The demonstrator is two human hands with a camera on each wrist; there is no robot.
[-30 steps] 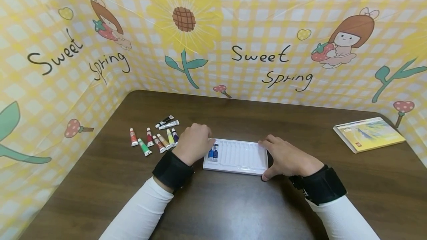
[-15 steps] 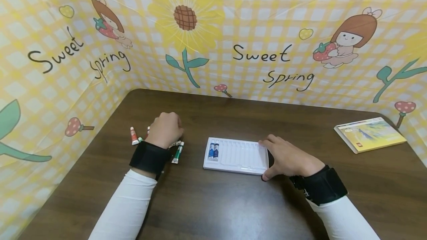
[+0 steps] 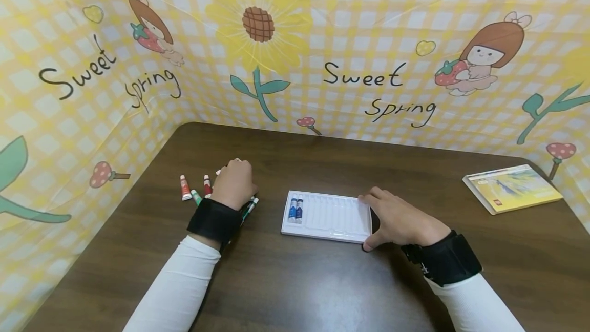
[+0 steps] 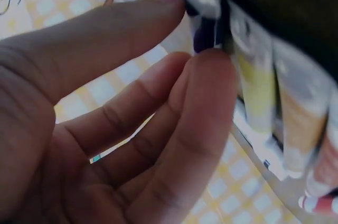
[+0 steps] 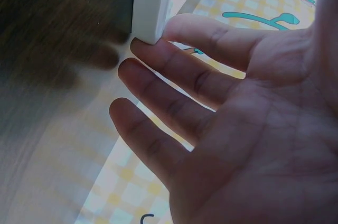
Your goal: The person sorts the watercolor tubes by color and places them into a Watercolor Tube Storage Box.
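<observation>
Left grip (image 3: 234,183) shifts from white tray (image 3: 336,214) to paint tubes (image 3: 185,187), its hold unclear, right grip (image 3: 398,216) holding tray end, backdrop (image 3: 364,19) reading "Sweet Spring"

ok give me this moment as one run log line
left hand: fingers at purple tube, grip unclear; right hand: holds white tray, right end; tray: two blue tubes, left end; other tubes: loose near left hand

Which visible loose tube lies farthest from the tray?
The orange-red tube, leftmost in the head view; the light green tube and dark red tube lie nearer.
</observation>
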